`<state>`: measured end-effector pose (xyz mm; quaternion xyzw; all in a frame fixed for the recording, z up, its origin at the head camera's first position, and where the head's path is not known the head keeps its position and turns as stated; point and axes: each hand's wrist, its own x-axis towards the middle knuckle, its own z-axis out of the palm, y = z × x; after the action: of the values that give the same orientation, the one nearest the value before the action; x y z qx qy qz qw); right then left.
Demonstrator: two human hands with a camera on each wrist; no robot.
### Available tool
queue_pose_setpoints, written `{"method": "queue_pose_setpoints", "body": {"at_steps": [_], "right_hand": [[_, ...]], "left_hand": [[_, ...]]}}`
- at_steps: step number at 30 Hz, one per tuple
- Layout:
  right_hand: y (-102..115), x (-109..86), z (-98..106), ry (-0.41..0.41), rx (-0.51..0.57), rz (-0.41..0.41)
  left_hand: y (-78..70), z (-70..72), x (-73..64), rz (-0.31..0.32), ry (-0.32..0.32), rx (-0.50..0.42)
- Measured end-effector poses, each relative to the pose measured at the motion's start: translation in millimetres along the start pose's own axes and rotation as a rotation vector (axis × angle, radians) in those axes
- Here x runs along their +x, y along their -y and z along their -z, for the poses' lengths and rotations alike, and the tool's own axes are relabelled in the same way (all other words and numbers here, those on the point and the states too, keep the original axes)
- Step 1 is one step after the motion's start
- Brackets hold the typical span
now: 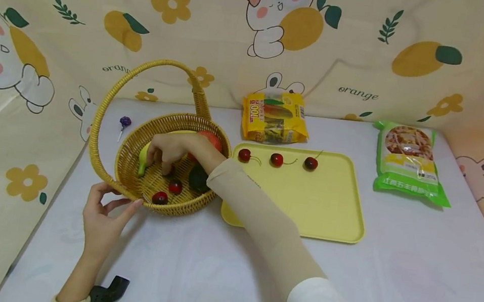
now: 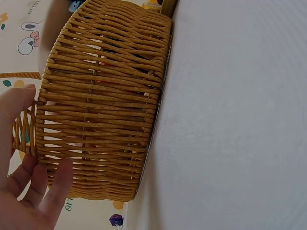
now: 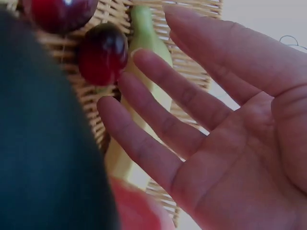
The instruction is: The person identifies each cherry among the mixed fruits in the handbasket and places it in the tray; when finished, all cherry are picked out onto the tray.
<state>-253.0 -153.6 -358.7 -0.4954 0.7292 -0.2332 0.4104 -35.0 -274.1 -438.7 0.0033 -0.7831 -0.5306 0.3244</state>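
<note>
Right hand [image 1: 173,148] hung loose-fingered at a cherry [image 3: 102,57] in the basket [image 1: 189,206]

We saw relaxed, part-spread fingers, nothing gripped. Cherry lay just off the middle fingertips; whether touching, we couldn't tell. Round, so we logged no long axis. Right hand was clearly nearer; left hand [image 1: 104,219] pinched the basket's rim by the handle [image 1: 203,105]. Around the cherry we had a banana [image 1: 143,158] running lengthwise behind the fingers, a dark green fruit [image 3: 48,134] crowding the other side, and a red fruit [image 1: 209,140] at the far wall. Two more cherries [image 1: 175,186] sat nearer the wearer. Outside we noted a yellow tray [image 1: 300,199] just right, three cherries in a row on it, mango pack [image 1: 275,120] behind, green bag [image 1: 408,162] farther right, lollipop [image 1: 125,121] left.
</note>
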Motion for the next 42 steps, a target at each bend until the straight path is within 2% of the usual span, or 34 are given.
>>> {"method": "queue_pose_setpoints", "body": {"at_steps": [3,10,20,24,26,29,31,33,36,38,40,42], "right_hand": [[-1.7,4.3,-2.2,0.014,0.007,0.015],[-2.7,12.4,-8.2,0.017,-0.028,-0.039],[-6.8,12.5,-14.6,0.002,-0.091,-0.078],[-7.4,12.9,-14.2,-0.006,-0.123,-0.074],[-7.2,13.2,-12.7,-0.019,-0.102,-0.070],[-4.0,8.6,-7.0,-0.065,-0.047,0.005],[0.1,-1.1,-0.1,-0.117,-0.014,0.087],[5.4,-18.7,8.5,-0.189,-0.008,0.212],[9.1,-59.8,21.0,-0.327,0.011,0.391],[6.2,-93.2,26.7,-0.411,0.051,0.478],[-3.4,-126.3,28.3,-0.494,0.083,0.502],[-18.1,-155.3,26.0,-0.567,0.096,0.476]], "left_hand": [[1.2,-0.3,-0.1,-0.009,-0.004,-0.012],[3.3,-1.7,0.5,-0.023,-0.016,-0.019],[-0.5,-1.7,-0.1,0.013,0.005,0.009],[-4.2,-2.6,0.3,-0.015,-0.001,0.003],[-9.8,-3.4,0.9,-0.034,-0.005,0.000],[-21.2,-4.9,2.2,-0.050,-0.008,-0.004],[-27.2,-5.4,2.3,-0.050,-0.010,-0.015],[-29.5,-5.2,1.7,-0.047,-0.012,-0.022],[-27.0,-5.0,0.7,-0.055,-0.016,-0.036],[-23.7,-5.2,0.6,-0.058,-0.017,-0.038],[-20.9,-5.9,0.5,-0.061,-0.020,-0.045],[-19.8,-6.7,0.6,-0.061,-0.022,-0.052]]}}
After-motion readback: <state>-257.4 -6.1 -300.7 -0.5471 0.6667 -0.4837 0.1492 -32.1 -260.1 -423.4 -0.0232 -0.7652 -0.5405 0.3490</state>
